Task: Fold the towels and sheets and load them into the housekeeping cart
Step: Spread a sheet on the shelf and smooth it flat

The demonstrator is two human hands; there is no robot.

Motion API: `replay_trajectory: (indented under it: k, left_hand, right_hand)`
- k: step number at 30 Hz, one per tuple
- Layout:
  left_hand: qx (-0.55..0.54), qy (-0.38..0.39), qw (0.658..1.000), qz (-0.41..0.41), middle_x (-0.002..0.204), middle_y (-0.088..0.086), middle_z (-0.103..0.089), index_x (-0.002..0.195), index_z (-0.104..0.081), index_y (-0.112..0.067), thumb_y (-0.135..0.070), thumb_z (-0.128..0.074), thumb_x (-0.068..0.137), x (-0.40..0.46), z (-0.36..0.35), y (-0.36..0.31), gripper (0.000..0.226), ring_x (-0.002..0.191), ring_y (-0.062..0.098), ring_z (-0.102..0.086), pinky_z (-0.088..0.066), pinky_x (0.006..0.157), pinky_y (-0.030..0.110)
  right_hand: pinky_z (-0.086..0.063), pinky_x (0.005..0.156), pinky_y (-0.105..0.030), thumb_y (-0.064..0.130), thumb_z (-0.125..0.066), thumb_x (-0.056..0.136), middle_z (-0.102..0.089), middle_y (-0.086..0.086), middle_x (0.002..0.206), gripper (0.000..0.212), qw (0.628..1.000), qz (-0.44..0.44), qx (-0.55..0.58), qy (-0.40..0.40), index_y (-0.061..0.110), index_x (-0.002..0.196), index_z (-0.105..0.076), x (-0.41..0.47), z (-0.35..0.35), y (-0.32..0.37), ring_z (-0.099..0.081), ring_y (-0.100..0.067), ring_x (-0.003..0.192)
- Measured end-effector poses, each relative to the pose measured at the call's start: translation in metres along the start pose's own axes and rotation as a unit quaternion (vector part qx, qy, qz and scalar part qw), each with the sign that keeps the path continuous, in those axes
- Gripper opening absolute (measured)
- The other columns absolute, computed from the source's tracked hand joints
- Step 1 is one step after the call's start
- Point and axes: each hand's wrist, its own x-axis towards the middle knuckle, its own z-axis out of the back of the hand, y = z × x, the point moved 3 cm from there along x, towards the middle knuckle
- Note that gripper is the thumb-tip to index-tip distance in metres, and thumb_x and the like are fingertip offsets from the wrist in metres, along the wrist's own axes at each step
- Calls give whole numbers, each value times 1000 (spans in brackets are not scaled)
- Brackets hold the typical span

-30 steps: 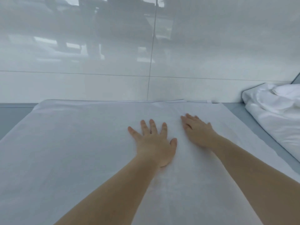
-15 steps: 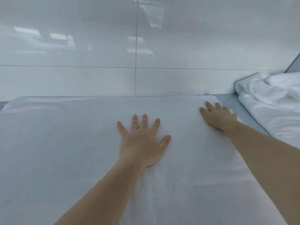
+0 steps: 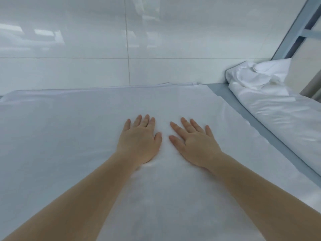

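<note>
A large white sheet lies spread flat over the grey-blue surface in front of me, its far edge against the wall. My left hand presses flat on the sheet near its middle, fingers straight. My right hand lies flat beside it, a small gap between the two thumbs, fingers spread and pointing up-left. Neither hand grips anything. No cart is in view.
A crumpled pile of white linen lies at the right, apart from the sheet across a strip of bare grey-blue surface. A glossy white tiled wall stands right behind. A grey-blue metal frame rises at the top right.
My right hand has slid back left from the sheet's right edge to lie beside my left hand. My left hand stays pressed near the sheet's middle. My view has shifted.
</note>
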Motion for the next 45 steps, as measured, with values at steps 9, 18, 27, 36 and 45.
replay_trajectory:
  k: [9, 18, 27, 36, 45]
  left_hand:
    - [18, 43, 998, 42, 161, -8, 13, 150, 12, -40, -61, -3, 91, -87, -4, -20, 64, 147, 23, 16, 9, 117, 51]
    - [25, 40, 996, 78, 161, -1, 15, 146, 19, -42, -75, 7, 75, -144, -6, -30, 79, 145, 36, 18, 12, 108, 67]
    - [37, 34, 996, 73, 161, -2, 16, 145, 22, -43, -76, 12, 72, -182, -9, -51, 81, 145, 34, 19, 13, 109, 65]
    - [28, 50, 992, 110, 160, -1, 18, 146, 22, -43, -75, 10, 73, -244, -2, -69, 81, 145, 34, 21, 14, 109, 65]
    - [39, 63, 992, 105, 157, -1, 27, 142, 27, -44, -75, 16, 74, -288, -4, -103, 76, 143, 34, 26, 14, 107, 67]
  right_hand:
    - [5, 117, -47, 68, -10, 91, 5, 14, 160, 60, 1000, -19, -1, -20, 50, 148, -2, -34, -5, -19, 5, -11, 147]
    - [5, 114, -58, 60, -13, 96, 11, 11, 160, 57, 988, -155, 8, 16, 45, 149, 2, -91, -1, -55, 9, -21, 148]
    - [10, 118, -46, 60, -13, 96, 10, 16, 159, 54, 1000, 13, 19, -8, 51, 147, 1, -142, -15, 7, 13, -9, 146]
    - [8, 118, -46, 64, -5, 92, 12, 10, 160, 60, 996, -88, -15, -1, 47, 147, 9, -198, -16, -63, 13, -16, 147]
    - [13, 115, -50, 62, -1, 92, 13, 14, 159, 55, 999, 47, 6, -9, 53, 145, 7, -244, -32, 21, 16, -14, 146]
